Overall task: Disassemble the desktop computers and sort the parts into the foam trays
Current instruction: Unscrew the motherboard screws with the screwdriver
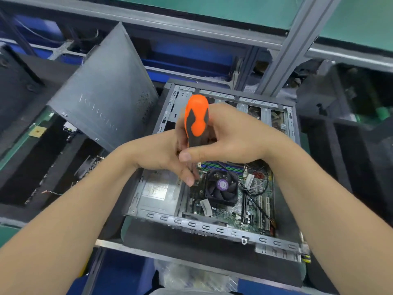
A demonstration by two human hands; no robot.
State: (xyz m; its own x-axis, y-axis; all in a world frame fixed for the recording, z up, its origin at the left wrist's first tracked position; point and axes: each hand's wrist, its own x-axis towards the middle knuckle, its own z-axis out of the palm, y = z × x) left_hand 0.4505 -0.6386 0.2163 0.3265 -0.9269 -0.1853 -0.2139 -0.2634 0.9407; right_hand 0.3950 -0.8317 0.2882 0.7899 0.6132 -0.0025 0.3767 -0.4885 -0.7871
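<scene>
1. The desktop case (214,227) lies on its side with the open face up, on a black pad (191,243) at the centre of the table (8,233). The motherboard (225,211), CPU fan (221,188) and power supply (157,193) are all in place inside.
2. The side panel (106,96) is already off and leans just left of the case.
3. The screwdriver (196,118) stands near upright over the board, orange handle on top. Its tip is hidden behind the hands.
4. The right hand (236,133) grasps the handle, with the thumb across its lower black section.
5. The left hand (161,154) is bunched against the shaft below the handle, thumb pointing down at the board beside the fan. It looks like it's guiding the shaft, but I can't tell whether it actually pinches it.
6. Step, my read: undoing a screw near the fan's upper-left corner, either a cooler or a board fixing. This is early teardown, since nothing inside the case looks pulled yet.
7. Foam trays: the left tray (42,167) and the right tray (348,171) flank the case, and both already hold some parts.
8. The next move calls for:
   - seating the tip square in the screw head and pressing down while turning
   - keeping the left hand steady on the shaft so the tip doesn't skate across the board
   - catching the loose screw before it drops into the case
   - clearing the black cable (253,201) beside the fan before lifting anything out
</scene>
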